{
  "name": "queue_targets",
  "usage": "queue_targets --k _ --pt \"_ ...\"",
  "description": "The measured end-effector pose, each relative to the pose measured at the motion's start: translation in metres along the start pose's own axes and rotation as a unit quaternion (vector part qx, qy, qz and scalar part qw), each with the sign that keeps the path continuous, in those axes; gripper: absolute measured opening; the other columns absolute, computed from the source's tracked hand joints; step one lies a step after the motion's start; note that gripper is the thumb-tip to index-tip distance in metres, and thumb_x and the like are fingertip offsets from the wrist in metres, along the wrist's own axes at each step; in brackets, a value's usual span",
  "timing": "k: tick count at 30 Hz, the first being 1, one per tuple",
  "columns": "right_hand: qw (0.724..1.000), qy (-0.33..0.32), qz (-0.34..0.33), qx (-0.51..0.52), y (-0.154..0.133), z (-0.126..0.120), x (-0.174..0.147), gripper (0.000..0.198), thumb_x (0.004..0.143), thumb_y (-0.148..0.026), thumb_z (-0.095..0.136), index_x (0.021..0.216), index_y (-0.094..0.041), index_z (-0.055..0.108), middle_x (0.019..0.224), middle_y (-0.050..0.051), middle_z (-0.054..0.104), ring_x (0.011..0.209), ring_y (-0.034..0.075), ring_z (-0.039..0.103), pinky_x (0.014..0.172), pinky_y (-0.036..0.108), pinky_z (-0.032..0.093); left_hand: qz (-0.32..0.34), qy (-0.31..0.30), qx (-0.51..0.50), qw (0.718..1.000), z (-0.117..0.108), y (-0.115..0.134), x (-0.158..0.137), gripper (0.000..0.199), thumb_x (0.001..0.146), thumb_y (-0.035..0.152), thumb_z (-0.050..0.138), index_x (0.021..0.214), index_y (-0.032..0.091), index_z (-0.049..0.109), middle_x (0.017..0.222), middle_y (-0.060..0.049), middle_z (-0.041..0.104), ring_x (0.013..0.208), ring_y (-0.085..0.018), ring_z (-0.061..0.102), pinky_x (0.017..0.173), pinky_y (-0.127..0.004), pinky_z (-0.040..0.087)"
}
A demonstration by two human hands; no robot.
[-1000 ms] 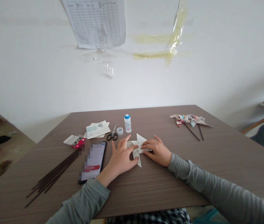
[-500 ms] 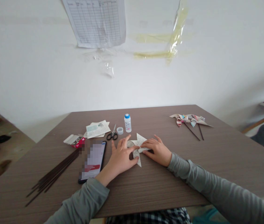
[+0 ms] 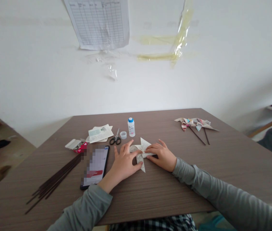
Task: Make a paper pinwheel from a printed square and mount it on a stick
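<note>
A pinwheel (image 3: pixel 140 158) folded from printed paper lies on the table in front of me, its pointed blades spread around a centre. My left hand (image 3: pixel 125 162) grips it from the left, with index finger at the centre and thumb by the lower blade; the other fingers are raised. From the right, my right hand (image 3: pixel 163 155) presses fingers on the centre and pinches the right blade, partly hiding it. Just beyond stand a blue-capped white bottle (image 3: pixel 131 127) and a small clear cup (image 3: pixel 123 135). Black-handled scissors (image 3: pixel 115 138) lie beside the cup.
Left of my hands lie a phone (image 3: pixel 97 166), a bundle of thin dark sticks (image 3: pixel 56 175), a small red-and-white box (image 3: pixel 77 145) and printed paper pieces (image 3: pixel 100 133). Two finished-looking pinwheels on sticks (image 3: pixel 195 123) rest at the back right. A white wall (image 3: pixel 150 86) borders the table's far edge.
My left index fingertip has shifted slightly at the pinwheel's centre, and the view has moved a little. Both hands stay on the pinwheel.
</note>
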State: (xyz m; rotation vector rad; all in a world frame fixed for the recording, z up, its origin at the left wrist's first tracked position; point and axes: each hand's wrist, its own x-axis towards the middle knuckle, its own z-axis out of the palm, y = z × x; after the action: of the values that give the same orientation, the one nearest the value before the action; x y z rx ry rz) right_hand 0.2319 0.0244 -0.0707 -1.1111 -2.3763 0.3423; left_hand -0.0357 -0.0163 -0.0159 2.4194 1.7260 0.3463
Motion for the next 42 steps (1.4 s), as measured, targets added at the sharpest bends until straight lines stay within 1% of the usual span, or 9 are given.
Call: queue_targets --k 7,12,17,20,23,26,31,38,42 --pt "1.000 0.001 -0.005 -0.016 0.002 0.002 0.001 0.027 0.124 -0.031 0.080 0.145 -0.033 0.098 0.145 0.014 0.098 0.142 0.037 0.090 0.151 0.092 0.043 -0.009 0.022 0.005 1.000 0.005 -0.003 0.000 0.060 0.104 0.035 0.106 0.162 0.043 0.093 0.205 -0.017 0.057 0.185 -0.056 0.058 0.149 -0.101 0.036" --pt "0.999 0.019 -0.012 -0.037 0.003 0.001 0.001 0.023 0.126 -0.036 0.081 0.141 -0.037 0.099 0.139 0.010 0.099 0.137 0.034 0.092 0.151 0.082 0.049 -0.015 0.044 0.001 0.999 0.007 -0.010 0.000 0.055 0.106 0.036 0.102 0.160 0.041 0.093 0.202 -0.016 0.059 0.184 -0.056 0.057 0.149 -0.100 0.037" --pt "0.999 0.034 0.001 -0.025 0.008 -0.003 0.001 0.026 0.129 -0.034 0.074 0.135 -0.036 0.099 0.128 0.008 0.101 0.128 0.032 0.094 0.152 0.076 0.047 -0.039 0.063 0.008 0.997 0.005 -0.018 0.000 0.052 0.110 0.030 0.096 0.161 0.040 0.092 0.201 -0.017 0.061 0.185 -0.055 0.059 0.150 -0.098 0.038" --pt "0.999 0.035 0.024 -0.026 0.013 -0.005 0.001 0.027 0.124 -0.028 0.075 0.134 -0.036 0.099 0.142 0.011 0.099 0.139 0.035 0.091 0.150 0.079 0.049 -0.047 0.059 0.025 0.997 0.005 -0.020 0.000 0.053 0.113 0.027 0.092 0.165 0.040 0.089 0.201 -0.017 0.060 0.186 -0.054 0.058 0.150 -0.098 0.039" --pt "0.999 0.009 0.038 -0.035 0.016 -0.009 0.002 0.031 0.118 -0.021 0.077 0.137 -0.034 0.098 0.161 0.014 0.094 0.158 0.041 0.085 0.149 0.089 0.047 -0.052 0.065 0.036 0.996 0.006 -0.021 0.000 0.052 0.116 0.027 0.090 0.166 0.039 0.088 0.199 -0.017 0.062 0.186 -0.051 0.059 0.150 -0.095 0.040" --pt "0.998 -0.021 0.037 -0.050 0.015 -0.012 0.001 0.039 0.117 -0.018 0.076 0.145 -0.035 0.097 0.169 0.014 0.091 0.163 0.043 0.082 0.149 0.095 0.043 -0.052 0.076 0.034 0.995 0.007 -0.023 0.000 0.052 0.118 0.027 0.086 0.169 0.037 0.086 0.198 -0.019 0.064 0.186 -0.051 0.059 0.150 -0.094 0.042" --pt "0.996 -0.021 0.026 -0.080 0.009 -0.013 0.000 0.039 0.123 -0.022 0.077 0.150 -0.038 0.099 0.158 0.015 0.092 0.151 0.041 0.084 0.148 0.090 0.047 -0.042 0.092 0.023 0.995 0.006 -0.023 0.000 0.053 0.119 0.026 0.082 0.171 0.036 0.084 0.194 -0.019 0.068 0.183 -0.049 0.062 0.150 -0.092 0.045" --pt "0.995 -0.019 0.013 -0.100 0.010 -0.009 -0.001 0.038 0.126 -0.029 0.079 0.156 -0.043 0.098 0.148 0.013 0.089 0.141 0.039 0.081 0.146 0.084 0.050 -0.019 0.044 0.003 0.999 0.005 -0.014 -0.004 0.045 0.119 0.028 0.080 0.163 0.033 0.089 0.175 -0.017 0.086 0.172 -0.050 0.072 0.150 -0.097 0.041" --pt "0.995 -0.017 -0.002 -0.102 0.011 -0.008 -0.002 0.037 0.126 -0.028 0.080 0.154 -0.044 0.098 0.141 0.012 0.089 0.134 0.037 0.081 0.145 0.083 0.051 -0.032 0.043 -0.020 0.998 0.002 -0.011 -0.005 0.042 0.122 0.036 0.079 0.162 0.034 0.089 0.173 -0.015 0.088 0.172 -0.051 0.073 0.151 -0.098 0.039"
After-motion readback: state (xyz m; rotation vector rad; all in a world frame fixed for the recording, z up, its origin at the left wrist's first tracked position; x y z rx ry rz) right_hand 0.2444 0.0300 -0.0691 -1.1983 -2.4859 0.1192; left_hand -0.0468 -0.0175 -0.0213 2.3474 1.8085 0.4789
